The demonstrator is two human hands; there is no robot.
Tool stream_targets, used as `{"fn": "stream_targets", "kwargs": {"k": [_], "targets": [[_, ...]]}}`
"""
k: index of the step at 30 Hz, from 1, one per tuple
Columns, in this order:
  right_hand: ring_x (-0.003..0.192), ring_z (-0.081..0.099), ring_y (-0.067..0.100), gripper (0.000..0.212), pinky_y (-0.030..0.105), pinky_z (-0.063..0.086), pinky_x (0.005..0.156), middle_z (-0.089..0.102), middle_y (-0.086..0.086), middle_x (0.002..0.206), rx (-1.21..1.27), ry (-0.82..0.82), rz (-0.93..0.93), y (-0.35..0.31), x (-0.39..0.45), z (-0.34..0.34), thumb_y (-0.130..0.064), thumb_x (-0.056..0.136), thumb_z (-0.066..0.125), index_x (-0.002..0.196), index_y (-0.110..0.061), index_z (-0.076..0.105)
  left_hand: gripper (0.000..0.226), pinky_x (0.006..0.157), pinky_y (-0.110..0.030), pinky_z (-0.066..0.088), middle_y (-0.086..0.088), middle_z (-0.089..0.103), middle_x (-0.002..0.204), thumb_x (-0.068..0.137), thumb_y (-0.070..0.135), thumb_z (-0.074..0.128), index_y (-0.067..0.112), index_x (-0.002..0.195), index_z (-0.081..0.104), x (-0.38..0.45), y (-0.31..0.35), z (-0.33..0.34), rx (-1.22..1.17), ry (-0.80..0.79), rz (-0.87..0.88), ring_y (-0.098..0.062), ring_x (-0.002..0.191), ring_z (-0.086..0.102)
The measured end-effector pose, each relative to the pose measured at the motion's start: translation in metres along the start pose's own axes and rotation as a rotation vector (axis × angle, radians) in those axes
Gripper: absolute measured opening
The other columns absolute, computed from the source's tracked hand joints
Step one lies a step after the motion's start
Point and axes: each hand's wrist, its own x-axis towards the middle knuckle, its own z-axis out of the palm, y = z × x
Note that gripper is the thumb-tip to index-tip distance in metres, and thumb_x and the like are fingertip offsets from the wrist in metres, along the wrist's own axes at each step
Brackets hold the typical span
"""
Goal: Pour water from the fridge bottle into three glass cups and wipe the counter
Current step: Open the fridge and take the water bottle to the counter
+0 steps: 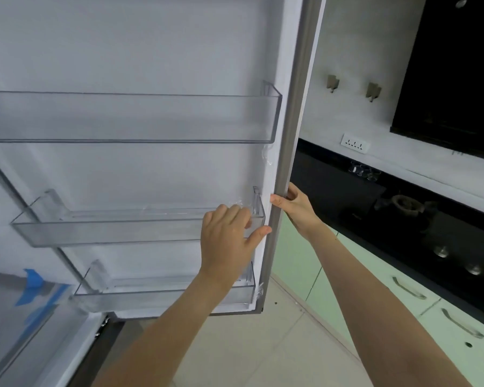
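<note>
Starting at the left of the frame, the fridge interior (pixel 17 317) is seen only as a sliver, with blue tape strips on it; no bottle can be made out there. Across the centre the inner face of the open fridge door (pixel 140 51) is shown, carrying three clear door bins (pixel 123 118), none of which is seen to hold a bottle, so the task's bottle is not located in this view. At centre right the left hand (pixel 229 233) is laid on the right end of the middle bin, fingers curled over its rim and thumb out toward the door edge, judged as steadying the door. Just beside it, the right hand (pixel 292 205) is clamped round the door's outer edge, fingers wrapped behind it, apparently to swing or hold the door. The hands are close together but not touching. At the right of the frame, the glass cups (pixel 364 169) stand grouped on the dark counter (pixel 333 174), near the wall, well apart from the fridge, awaiting pouring
</note>
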Motion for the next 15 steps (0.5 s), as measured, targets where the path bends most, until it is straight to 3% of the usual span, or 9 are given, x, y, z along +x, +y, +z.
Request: {"fn": "stream_targets", "kwargs": {"k": [3,7,12,15], "targets": [[0.111,0.065,0.017,0.064,0.033,0.051,0.097,0.069,0.0,0.118,0.007,-0.045,0.014,0.004,0.03,-0.004,-0.039,0.063,0.085,0.12,-0.023,0.06,0.04,0.068,-0.028,0.024,0.007,0.052,0.068,0.085,0.054,0.06,0.018,0.069,0.052,0.014,-0.001,0.018,0.022,0.003,-0.037,-0.018,0.069,0.045],[0.106,0.066,0.01,0.04,0.022,0.053,0.086,0.071,-0.008,0.112,-0.016,-0.095,0.017,0.012,0.068,-0.008,-0.022,0.08,0.077,0.116,-0.028,0.061,0.04,0.069,-0.026,0.022,0.006,0.053,0.069,0.086,0.055,0.058,0.019,0.07,0.052,0.03,-0.006,0.039,0.084,0.029,-0.059,-0.018,0.07,0.045],[0.106,0.067,0.01,0.043,0.024,0.053,0.088,0.071,-0.007,0.112,-0.023,-0.188,0.002,0.018,0.114,-0.011,-0.026,0.078,0.079,0.117,-0.027,0.061,0.04,0.07,-0.024,0.018,0.005,0.054,0.07,0.086,0.055,0.058,0.019,0.071,0.055,0.051,-0.011,0.062,0.162,0.039,-0.116,-0.017,0.07,0.047],[0.105,0.066,0.007,0.057,0.025,0.053,0.09,0.071,-0.011,0.111,-0.022,-0.235,0.011,0.019,0.137,-0.012,-0.043,0.066,0.085,0.116,-0.03,0.061,0.039,0.07,-0.023,0.019,0.005,0.054,0.069,0.084,0.053,0.063,0.018,0.071,0.055,0.061,-0.013,0.074,0.197,0.058,-0.147,-0.016,0.07,0.045]]}}
